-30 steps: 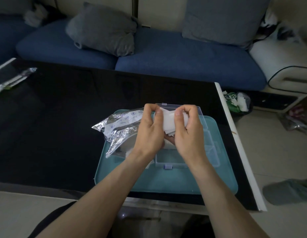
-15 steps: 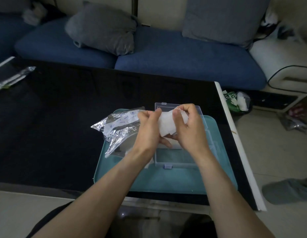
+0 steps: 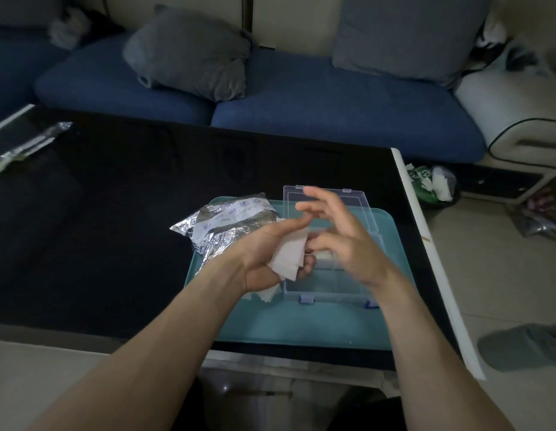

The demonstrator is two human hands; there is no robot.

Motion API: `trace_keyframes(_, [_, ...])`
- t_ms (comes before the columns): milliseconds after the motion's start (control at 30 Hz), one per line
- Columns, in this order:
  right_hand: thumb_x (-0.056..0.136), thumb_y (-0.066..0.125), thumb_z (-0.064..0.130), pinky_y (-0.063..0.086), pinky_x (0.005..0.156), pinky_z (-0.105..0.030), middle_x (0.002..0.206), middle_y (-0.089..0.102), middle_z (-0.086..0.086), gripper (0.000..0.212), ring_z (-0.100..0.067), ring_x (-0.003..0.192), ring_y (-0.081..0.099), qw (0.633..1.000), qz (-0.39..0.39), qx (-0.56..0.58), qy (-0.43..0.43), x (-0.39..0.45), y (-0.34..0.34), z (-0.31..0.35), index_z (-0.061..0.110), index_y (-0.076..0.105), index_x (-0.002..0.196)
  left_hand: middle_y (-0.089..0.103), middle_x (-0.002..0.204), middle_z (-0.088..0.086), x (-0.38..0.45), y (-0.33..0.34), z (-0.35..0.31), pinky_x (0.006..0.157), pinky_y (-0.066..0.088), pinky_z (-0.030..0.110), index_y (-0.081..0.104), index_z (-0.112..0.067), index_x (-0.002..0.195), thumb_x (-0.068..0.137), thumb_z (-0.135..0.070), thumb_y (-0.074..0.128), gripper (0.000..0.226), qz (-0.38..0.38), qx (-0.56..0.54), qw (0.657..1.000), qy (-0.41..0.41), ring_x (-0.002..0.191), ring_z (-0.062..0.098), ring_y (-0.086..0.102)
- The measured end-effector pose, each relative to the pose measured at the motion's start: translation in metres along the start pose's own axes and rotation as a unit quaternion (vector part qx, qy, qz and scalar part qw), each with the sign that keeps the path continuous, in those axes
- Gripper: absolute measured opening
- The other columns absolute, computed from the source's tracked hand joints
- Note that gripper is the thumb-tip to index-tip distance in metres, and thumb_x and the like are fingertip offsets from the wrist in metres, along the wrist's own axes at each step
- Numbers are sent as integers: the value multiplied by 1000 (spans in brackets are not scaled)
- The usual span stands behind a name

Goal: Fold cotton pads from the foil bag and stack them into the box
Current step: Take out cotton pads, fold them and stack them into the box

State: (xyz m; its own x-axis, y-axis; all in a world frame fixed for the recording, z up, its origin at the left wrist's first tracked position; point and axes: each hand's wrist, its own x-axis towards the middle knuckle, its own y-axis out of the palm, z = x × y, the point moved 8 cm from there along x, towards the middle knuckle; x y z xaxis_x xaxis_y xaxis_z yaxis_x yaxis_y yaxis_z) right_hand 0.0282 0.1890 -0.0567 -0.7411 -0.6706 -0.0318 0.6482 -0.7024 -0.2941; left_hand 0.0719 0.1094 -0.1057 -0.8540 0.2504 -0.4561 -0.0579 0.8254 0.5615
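Light: I see a dim room, with the brightest part at the far right.
Table (image 3: pixel 115 231): black and shiny, almost no detail.
Blur: my view of the right hand (image 3: pixel 342 234) is smeared, its fingers soft.
Edges: the lines bend near the corners.

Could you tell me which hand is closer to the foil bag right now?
Left. The left hand, holding a cotton pad, sits right beside the foil bag, overlapping its near edge in the view. The right hand hovers farther off, above the clear box.
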Motion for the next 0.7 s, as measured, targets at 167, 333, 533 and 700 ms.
trace_keyframes(167, [58,98,27,46,91,-6,153,33,24,135,23,119,45,983,105,-152,7,-10,16,-3,50,7,155,52,85,9,3,5,-1,72,52,32,52,-6,114,88,-16,64,30,13,-31,999,9,74,20,58])
trace_keyframes(333, [63,91,12,54,93,-30,132,53,25,127,-2,115,59,984,42,-170,-35,-5,14,-1,48,12,155,64,94,10,0,13,1,79,54,38,64,-13,100,88,-12,64,12,27,3,999,21,88,25,61])
trace_keyframes(533, [56,98,30,48,102,-30,140,45,20,117,-3,125,48,972,37,-230,-25,-6,12,-3,44,31,151,67,80,8,2,14,1,67,55,28,65,-9,92,87,-10,60,6,14,22,999,26,73,19,65])
trace_keyframes(700, [59,96,26,50,97,-23,139,47,21,105,-2,122,49,972,11,-230,-51,-4,10,-3,41,40,146,67,78,9,3,12,-3,61,56,29,65,-8,89,87,5,61,13,-22,37,996,79,69,20,67])
